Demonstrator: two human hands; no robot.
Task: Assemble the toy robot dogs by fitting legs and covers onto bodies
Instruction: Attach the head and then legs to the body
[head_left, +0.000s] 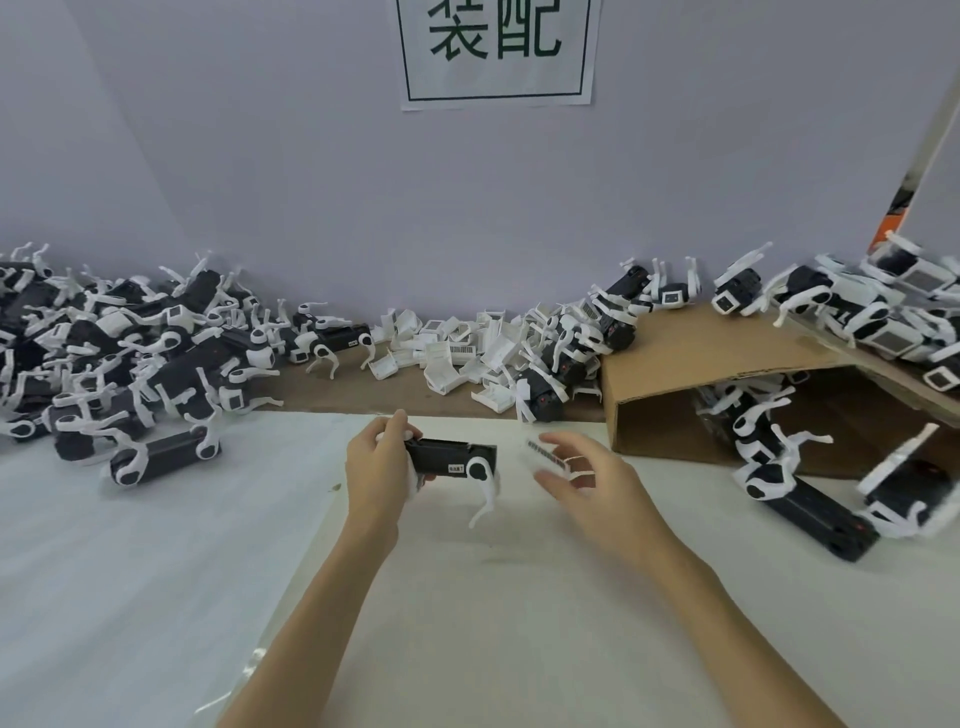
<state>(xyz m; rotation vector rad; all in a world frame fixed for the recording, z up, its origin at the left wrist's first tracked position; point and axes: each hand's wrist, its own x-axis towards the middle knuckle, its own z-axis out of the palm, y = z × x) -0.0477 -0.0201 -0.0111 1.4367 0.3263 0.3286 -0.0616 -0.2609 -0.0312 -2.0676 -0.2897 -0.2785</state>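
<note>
1. At nine o'clock, a heap of black toy dog bodies with white legs (130, 353) lies on the table against the wall; one body (166, 457) sits apart at the heap's near edge.
2. Just left of centre, the left hand (376, 465) grips the left end of a black body (449, 457), fingers curled round it. The body is held level above the white table surface (493, 597), with one white leg (485, 493) hanging from its right end.
3. At twelve o'clock, a paper sign (496, 49) with green characters hangs on the wall; below it lies a scatter of white covers (447, 353).
4. Just right of centre, the right hand (582, 483) pinches a white cover (553, 460), blurred, in its fingertips, near the body's right end but apart from it.
5. At three o'clock, a cardboard box (701, 374) lies on its side, with finished dogs (883, 306) piled on top and more dogs (810, 499) spilling from its mouth.
</note>
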